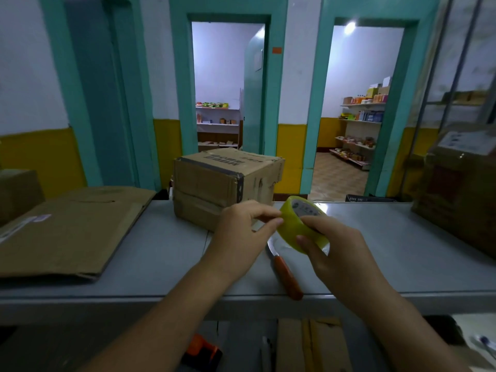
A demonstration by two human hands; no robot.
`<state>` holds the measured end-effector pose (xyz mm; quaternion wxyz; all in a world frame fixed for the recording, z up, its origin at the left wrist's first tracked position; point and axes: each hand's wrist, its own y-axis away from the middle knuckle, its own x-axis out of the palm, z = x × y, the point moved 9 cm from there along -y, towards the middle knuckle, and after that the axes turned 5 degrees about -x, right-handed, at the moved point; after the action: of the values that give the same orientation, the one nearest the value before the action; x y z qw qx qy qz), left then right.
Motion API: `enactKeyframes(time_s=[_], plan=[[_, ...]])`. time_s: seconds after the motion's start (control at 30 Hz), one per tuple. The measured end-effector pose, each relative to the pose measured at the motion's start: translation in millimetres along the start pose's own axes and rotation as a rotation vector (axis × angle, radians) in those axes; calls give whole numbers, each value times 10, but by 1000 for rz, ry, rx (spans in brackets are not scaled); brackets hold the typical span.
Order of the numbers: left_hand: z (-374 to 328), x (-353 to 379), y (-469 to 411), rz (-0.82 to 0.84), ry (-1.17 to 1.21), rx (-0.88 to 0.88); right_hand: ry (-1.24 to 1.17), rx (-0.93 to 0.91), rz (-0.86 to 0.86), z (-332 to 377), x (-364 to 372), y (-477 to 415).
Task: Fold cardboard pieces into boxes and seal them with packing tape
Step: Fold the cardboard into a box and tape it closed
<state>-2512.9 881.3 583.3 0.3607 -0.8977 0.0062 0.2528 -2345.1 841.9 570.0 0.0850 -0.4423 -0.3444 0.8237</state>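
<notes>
right hand (338, 245) gripping tape roll (295, 226), left hand (241, 237) pinching its edge

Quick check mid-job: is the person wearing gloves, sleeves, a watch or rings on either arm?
No. The left hand and right hand are ungloved, no rings visible. The left forearm and right forearm are uncovered down to the frame's bottom edge: no sleeves, watch or wristbands show.
</notes>
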Motion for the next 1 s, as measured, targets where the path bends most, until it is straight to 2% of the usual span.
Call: enactKeyframes(time_s=[0.3, 0.47, 0.6, 0.87, 1.0], plan=[[49, -3, -23, 62, -31, -94, -48, -35, -40, 176, 56, -2], [64, -6, -35, 152, -66, -153, -103, 28, -50, 147, 184, -29], [-36, -24, 36, 199, -88, -126, -154, 117, -70, 6, 220, -66], [-347, -151, 122, 207, -164, -4, -223, 140, -72, 9, 250, -159], [-414, -328, -38, 129, -212, 37, -381, 146, -81, 95, 272, -147]])
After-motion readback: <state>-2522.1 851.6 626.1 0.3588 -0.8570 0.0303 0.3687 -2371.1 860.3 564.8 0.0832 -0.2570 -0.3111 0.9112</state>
